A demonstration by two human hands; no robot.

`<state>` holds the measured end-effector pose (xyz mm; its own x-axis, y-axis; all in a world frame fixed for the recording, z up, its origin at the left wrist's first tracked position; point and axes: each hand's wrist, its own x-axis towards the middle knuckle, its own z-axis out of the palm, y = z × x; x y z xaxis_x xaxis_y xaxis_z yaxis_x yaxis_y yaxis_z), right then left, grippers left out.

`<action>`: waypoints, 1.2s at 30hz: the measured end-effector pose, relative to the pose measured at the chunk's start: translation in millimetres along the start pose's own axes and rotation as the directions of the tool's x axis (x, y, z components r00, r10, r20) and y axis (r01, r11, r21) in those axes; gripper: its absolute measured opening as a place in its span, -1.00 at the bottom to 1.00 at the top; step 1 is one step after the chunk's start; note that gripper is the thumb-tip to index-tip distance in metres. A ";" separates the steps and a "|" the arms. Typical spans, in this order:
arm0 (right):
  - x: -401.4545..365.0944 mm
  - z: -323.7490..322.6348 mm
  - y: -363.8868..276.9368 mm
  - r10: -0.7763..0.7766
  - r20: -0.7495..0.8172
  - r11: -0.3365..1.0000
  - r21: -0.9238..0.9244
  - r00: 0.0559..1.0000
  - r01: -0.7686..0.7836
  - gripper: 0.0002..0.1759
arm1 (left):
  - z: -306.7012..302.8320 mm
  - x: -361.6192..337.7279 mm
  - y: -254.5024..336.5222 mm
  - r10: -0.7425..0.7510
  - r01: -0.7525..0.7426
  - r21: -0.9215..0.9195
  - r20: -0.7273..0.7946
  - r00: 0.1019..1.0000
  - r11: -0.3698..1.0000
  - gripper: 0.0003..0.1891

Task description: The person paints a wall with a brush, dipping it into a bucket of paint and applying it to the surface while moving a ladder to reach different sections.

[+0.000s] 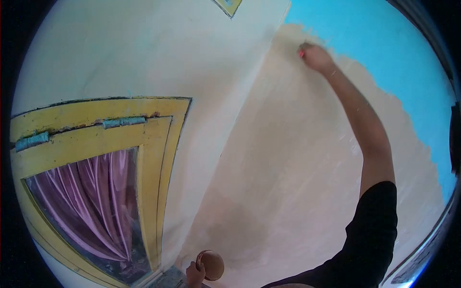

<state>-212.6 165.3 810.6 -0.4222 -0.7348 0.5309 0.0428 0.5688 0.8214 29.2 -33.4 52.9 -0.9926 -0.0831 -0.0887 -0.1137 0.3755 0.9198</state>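
My right hand (318, 58) is raised high against the wall, fingers closed around a paintbrush (301, 52) of which a bit of red and a dark edge show. Around it the wall is coated in beige-pink paint (288, 139), and just above runs the ragged border with bright blue paint (384, 43). Low in the view, my left hand (194, 275) grips a round paint pot (213, 265) by its rim. The pot is tilted toward me and its inside looks peach-beige.
To the left is a yellow window frame (165, 144) with teal hinges (124, 122) and a purple curtain (86, 192) behind glass. A straight corner line separates the pale wall (144, 57) from the painted one. Another yellow frame corner (230, 6) shows at the top.
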 end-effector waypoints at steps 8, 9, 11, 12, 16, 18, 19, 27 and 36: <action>-79.2 8.1 -182.7 -0.203 0.372 0.788 0.612 0.906 -0.074 -0.73 | 24.2 13.2 -28.5 -0.018 0.021 0.037 -0.091 0.996 0.999 -0.67; -79.7 7.9 -193.9 -0.198 0.384 0.782 0.616 0.902 -0.090 -0.73 | 27.1 14.3 -30.2 -0.012 0.015 0.027 -0.087 0.996 1.000 -0.67; -77.7 9.6 -207.1 -0.110 0.459 0.680 0.682 0.882 -0.270 -0.71 | 27.2 12.9 -27.8 -0.030 0.033 0.039 -0.090 0.996 0.999 -0.67; -75.8 21.3 -204.5 -0.111 0.458 0.673 0.687 0.882 -0.272 -0.71 | 27.2 12.8 -26.6 -0.040 0.044 0.034 -0.109 0.993 0.998 -0.67; -29.5 60.4 -155.5 0.054 0.118 0.765 0.634 0.992 -0.117 -0.68 | 30.2 16.3 -32.4 -0.039 0.047 0.069 -0.115 0.993 0.997 -0.66; 11.4 54.0 -109.2 0.093 0.105 0.859 0.494 0.990 -0.133 -0.67 | 39.6 19.9 -47.7 -0.001 0.009 0.077 -0.096 0.995 0.997 -0.65; 28.7 32.1 -98.8 0.174 0.102 0.920 0.338 0.979 -0.199 -0.66 | 35.7 16.7 -44.3 -0.011 0.019 0.082 -0.099 0.995 0.996 -0.65; 30.7 48.4 -110.9 -0.047 0.103 0.995 0.092 0.994 0.037 -0.81 | 32.5 19.4 -34.1 -0.018 0.026 0.111 -0.071 0.997 0.993 -0.64; -86.6 73.1 -295.7 -0.270 0.378 0.651 0.749 0.886 -0.121 -0.67 | 34.1 17.6 -35.7 0.058 -0.049 0.077 -0.126 0.990 0.996 -0.67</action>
<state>-254.9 87.8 506.6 -0.7275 -0.6648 0.1698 -0.5995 0.7362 0.3141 14.3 -16.9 5.4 -0.9841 -0.1771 0.0139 -0.0683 0.4495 0.8907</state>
